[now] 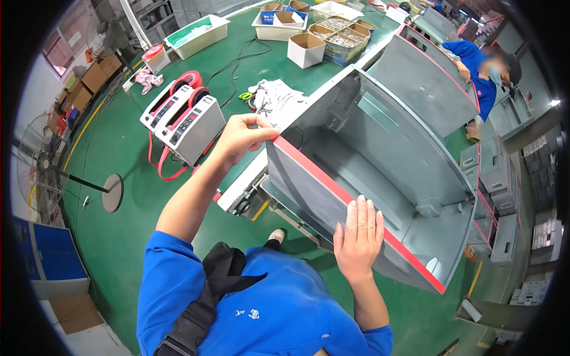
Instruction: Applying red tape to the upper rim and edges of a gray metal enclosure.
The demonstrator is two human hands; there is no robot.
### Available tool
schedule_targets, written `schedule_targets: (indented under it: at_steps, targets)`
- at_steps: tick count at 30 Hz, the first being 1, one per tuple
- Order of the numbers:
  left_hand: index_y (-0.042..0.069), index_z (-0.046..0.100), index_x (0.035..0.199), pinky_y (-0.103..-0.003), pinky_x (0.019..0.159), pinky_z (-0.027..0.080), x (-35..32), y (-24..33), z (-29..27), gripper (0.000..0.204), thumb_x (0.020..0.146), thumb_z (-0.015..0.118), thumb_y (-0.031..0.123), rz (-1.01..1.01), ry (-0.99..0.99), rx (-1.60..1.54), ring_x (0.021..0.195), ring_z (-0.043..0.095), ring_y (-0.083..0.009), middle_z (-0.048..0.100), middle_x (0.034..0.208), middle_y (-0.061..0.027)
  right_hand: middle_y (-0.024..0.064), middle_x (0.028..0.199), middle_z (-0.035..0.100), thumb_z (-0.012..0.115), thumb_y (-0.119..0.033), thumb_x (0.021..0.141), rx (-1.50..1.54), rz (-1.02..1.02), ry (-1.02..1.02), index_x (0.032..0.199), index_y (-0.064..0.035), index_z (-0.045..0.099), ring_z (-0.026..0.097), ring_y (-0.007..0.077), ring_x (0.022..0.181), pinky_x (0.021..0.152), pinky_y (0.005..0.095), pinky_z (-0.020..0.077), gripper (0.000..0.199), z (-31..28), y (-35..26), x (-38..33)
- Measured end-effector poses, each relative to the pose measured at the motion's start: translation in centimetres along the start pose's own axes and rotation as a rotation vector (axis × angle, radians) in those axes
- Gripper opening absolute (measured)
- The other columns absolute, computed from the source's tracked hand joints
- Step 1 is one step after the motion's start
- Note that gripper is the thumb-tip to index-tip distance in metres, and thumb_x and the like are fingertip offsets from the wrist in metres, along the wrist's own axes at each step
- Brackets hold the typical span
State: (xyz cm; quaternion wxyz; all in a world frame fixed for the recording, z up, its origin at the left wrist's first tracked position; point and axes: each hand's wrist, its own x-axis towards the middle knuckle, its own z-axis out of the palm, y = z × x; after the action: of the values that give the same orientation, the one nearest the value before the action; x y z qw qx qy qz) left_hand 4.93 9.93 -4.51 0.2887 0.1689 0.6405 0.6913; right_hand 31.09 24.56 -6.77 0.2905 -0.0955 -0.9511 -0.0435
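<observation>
A large open grey metal cabinet shell point(409, 124) lies in front of me, its hollow inside facing up. Along its near panel's top edge runs a strip of red tape point(316, 169). At the strip's left end, by the panel corner, my left hand point(242, 137) pinches the tape between thumb and fingers. My right hand point(358, 240) is open, fingers straight and together, lying flat over the taped edge right of its middle. The palm's contact with the panel face is hidden. Left of the cabinet stand two tape dispensers point(193, 127) with red rolls and hanging red strips.
White cloths point(276, 98) and green-handled scissors point(246, 95) lie beyond my left hand. Bins of small parts point(338, 38) stand further back. Another grey cabinet point(415, 83) is at the right, with a co-worker point(475, 71) behind it. A fan base point(113, 193) stands at left.
</observation>
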Motion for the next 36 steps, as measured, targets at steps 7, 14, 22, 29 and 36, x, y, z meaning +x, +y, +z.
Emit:
schedule_targets:
  at_steps: [7, 14, 22, 29, 36]
  targets:
    - [0.002, 0.058, 0.071, -0.018, 0.038, 0.024, 0.1, -0.2, -0.2, 0.011, 0.07, 0.069, 0.004, 0.015, 0.003, 0.005, 0.044, 0.039, -0.0031, 0.056, 0.067, -0.0025, 0.0167, 0.122, 0.049, 0.054, -0.015, 0.079, 0.007, -0.004, -0.005, 0.118, 0.0003, 0.049, 0.047, 0.0287, 0.113, 0.096, 0.0443, 0.0319, 0.042, 0.0, -0.1, 0.0]
    - [0.003, 0.058, 0.071, -0.019, 0.039, 0.024, 0.0, -0.4, -0.1, 0.012, 0.069, 0.07, 0.006, 0.039, -0.001, -0.005, 0.044, 0.039, -0.0035, 0.055, 0.064, -0.0015, 0.0174, 0.122, 0.049, 0.053, -0.015, 0.08, 0.004, -0.005, -0.014, 0.118, 0.001, 0.049, 0.047, 0.0293, 0.113, 0.097, 0.0442, 0.0313, 0.042, 0.0, -0.1, 0.1]
    - [0.004, 0.057, 0.071, -0.018, 0.039, 0.023, -0.4, -0.2, 0.4, 0.013, 0.07, 0.07, 0.008, 0.066, 0.023, 0.049, 0.045, 0.038, -0.0027, 0.054, 0.062, -0.0001, 0.0174, 0.122, 0.048, 0.053, -0.015, 0.08, -0.011, -0.011, -0.014, 0.118, 0.0013, 0.048, 0.047, 0.0293, 0.114, 0.097, 0.0439, 0.031, 0.042, 0.0, 0.1, 0.0]
    - [0.0, 0.049, 0.099, -0.018, 0.041, 0.027, -1.5, -0.5, 1.9, 0.031, 0.075, 0.066, 0.011, 0.171, 0.187, 0.141, 0.051, 0.043, -0.0036, 0.053, 0.073, -0.0033, 0.0164, 0.122, 0.049, 0.053, -0.015, 0.081, -0.007, 0.002, -0.002, 0.118, 0.0008, 0.048, 0.047, 0.0287, 0.114, 0.097, 0.0436, 0.0307, 0.041, 0.0, -0.4, 0.0]
    - [-0.002, 0.037, 0.121, -0.019, 0.045, 0.036, -1.2, -3.9, -2.6, 0.047, 0.082, 0.058, 0.012, 0.091, 0.238, -0.208, 0.057, 0.046, -0.0072, 0.052, 0.086, -0.0076, 0.0153, 0.121, 0.05, 0.053, -0.014, 0.081, -0.031, 0.033, 0.005, 0.117, 0.0007, 0.048, 0.047, 0.0279, 0.113, 0.097, 0.0443, 0.031, 0.039, 0.0, -1.0, 0.3]
